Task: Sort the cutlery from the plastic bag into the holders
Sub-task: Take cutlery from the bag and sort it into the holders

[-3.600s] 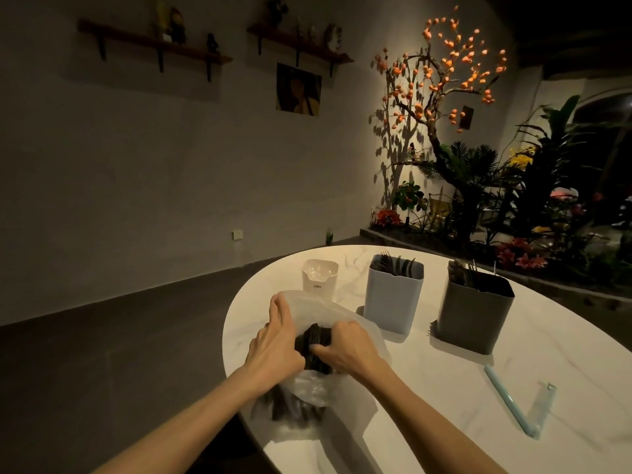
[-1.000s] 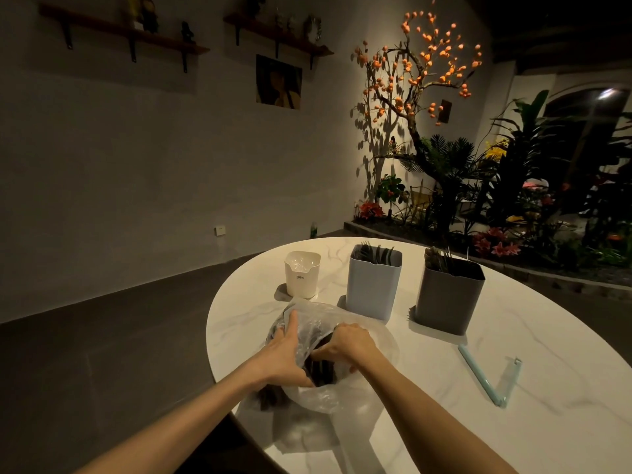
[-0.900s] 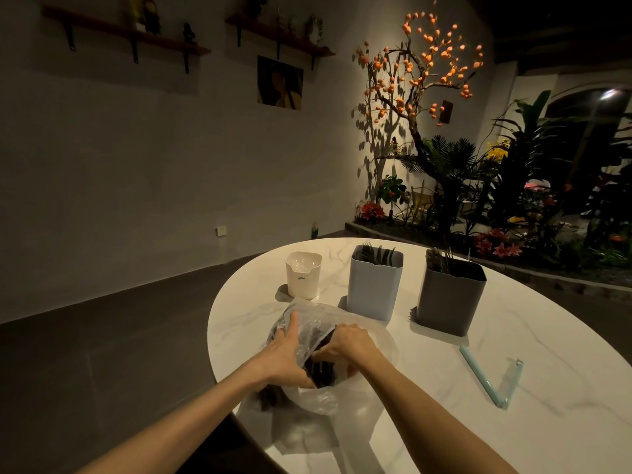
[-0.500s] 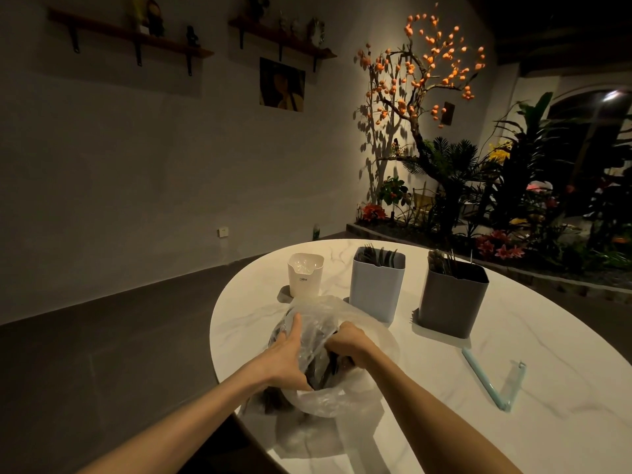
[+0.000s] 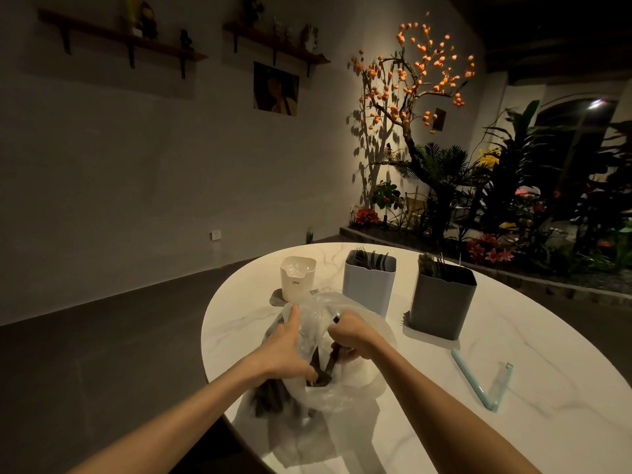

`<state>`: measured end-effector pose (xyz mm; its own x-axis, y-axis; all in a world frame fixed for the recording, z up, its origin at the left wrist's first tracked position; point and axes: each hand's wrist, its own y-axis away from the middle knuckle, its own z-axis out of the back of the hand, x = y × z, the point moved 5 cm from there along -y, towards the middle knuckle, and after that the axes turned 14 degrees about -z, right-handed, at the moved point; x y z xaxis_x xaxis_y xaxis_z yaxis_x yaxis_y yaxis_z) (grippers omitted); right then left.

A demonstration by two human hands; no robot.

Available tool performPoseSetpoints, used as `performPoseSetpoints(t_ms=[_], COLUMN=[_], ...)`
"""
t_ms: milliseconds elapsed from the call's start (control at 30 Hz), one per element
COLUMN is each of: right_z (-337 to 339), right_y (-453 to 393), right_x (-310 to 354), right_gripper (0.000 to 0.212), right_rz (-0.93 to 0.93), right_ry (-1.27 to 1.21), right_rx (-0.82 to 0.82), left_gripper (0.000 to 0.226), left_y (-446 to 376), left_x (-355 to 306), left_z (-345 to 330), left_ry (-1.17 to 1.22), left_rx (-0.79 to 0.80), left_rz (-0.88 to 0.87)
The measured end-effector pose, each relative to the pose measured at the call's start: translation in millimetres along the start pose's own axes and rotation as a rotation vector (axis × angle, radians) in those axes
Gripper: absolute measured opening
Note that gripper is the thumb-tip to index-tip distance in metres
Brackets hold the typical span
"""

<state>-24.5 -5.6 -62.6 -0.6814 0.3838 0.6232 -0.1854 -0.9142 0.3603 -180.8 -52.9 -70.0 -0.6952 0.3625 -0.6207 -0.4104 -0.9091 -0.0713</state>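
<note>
**A:** We see a round white marble table (image 5: 513, 336) in a dim room. On it, from biggest down: a dark grey holder (image 5: 441, 309), a pale blue holder (image 5: 369, 289), a small white cup (image 5: 297, 283), each standing apart behind the plastic bag (image 5: 355, 388). A light blue bag clip (image 5: 478, 384) lies open, well off to the right.

**B:** And the hands?

**A:** Both are working at the bag's mouth, close together. Our left hand (image 5: 284, 350) grips the film at the opening, thumb up. Our right hand (image 5: 352, 336) is curled round a bunch of dark cutlery (image 5: 325, 364), handles showing through the plastic.

**B:** Where is the rest?

**A:** Mostly in the bag, at the near edge of the table. Some pieces already stand in the blue and grey holders. The cup's contents we cannot make out.

**B:** How do we do this well?

**A:** We judge: hold the mouth wide, lift the bunch straight up so tines don't snag the film, then separate by type.
</note>
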Motion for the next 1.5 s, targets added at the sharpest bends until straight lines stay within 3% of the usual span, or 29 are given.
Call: performPoseSetpoints(t_ms=[167,233,400,567,667,767,900,1033,1167,1267,1333,1400,1467,1500], right_z=[-1.2,-1.8,-3.8,-0.4,-2.7,-3.2,12.9,51.3,92.3,110.4,116.1,118.8,118.7,117.8], right_y=[-1.6,-3.3,-5.9,-4.2,13.2,33.9,65.4,96.8,109.6,104.5,96.9,87.0,75.4,69.2], right_x=[0.9,1.9,4.3,3.8,3.6,0.0,-6.7,-19.2,-35.5,-48.6,-53.3,-56.9,-61.4,-64.0], right_gripper=[0.013,0.014,0.012,0.020,0.022,0.024,0.016,0.027,0.023,0.024,0.028,0.035,0.038,0.038], right_rz=[0.004,0.004,-0.041,-0.160,-0.248,-0.228,-0.177,-0.027,0.105,0.118,0.140,0.167,0.165,0.160], right_ry=[-0.095,-0.163,-0.325,-0.419,-0.440,-0.363,-0.284,-0.223,-0.394,-0.632,-0.752,-0.836,-0.891,-0.907], right_rx=[0.043,0.055,0.172,0.311,0.568,0.738,0.817,0.916,0.934,0.853,0.787,0.731,0.688,0.671], left_gripper=[0.138,0.146,0.148,0.143,0.141,0.121,0.067,0.045,0.045,0.022,0.021,0.019,0.038,0.049], left_y=[-1.3,0.3,14.3,21.9,19.3,12.0,4.9,-12.1,-33.6,-44.6,-48.4,-45.8,-38.5,-36.7], left_x=[-10.9,-13.7,-14.6,-15.9,-13.2,-18.2,-33.9,-33.6,-45.6,-70.5,-85.2,-96.5,-107.9,-112.0], left_z=[6.7,4.0,-12.5,-0.9,9.7,20.7,36.3,46.3,42.1,21.4,-0.9,-29.1,-50.2,-55.1], left_ry=[0.028,-0.020,-0.338,-0.492,-0.338,-0.107,0.143,0.282,0.476,0.532,0.572,0.604,0.486,0.444], left_rx=[-0.080,-0.037,0.245,0.195,0.092,-0.027,-0.334,-0.517,-0.507,-0.361,-0.163,0.191,0.628,0.762], left_rz=[-0.025,-0.057,-0.040,-0.008,-0.016,-0.033,-0.118,-0.077,-0.090,-0.170,-0.160,-0.115,-0.202,-0.264])
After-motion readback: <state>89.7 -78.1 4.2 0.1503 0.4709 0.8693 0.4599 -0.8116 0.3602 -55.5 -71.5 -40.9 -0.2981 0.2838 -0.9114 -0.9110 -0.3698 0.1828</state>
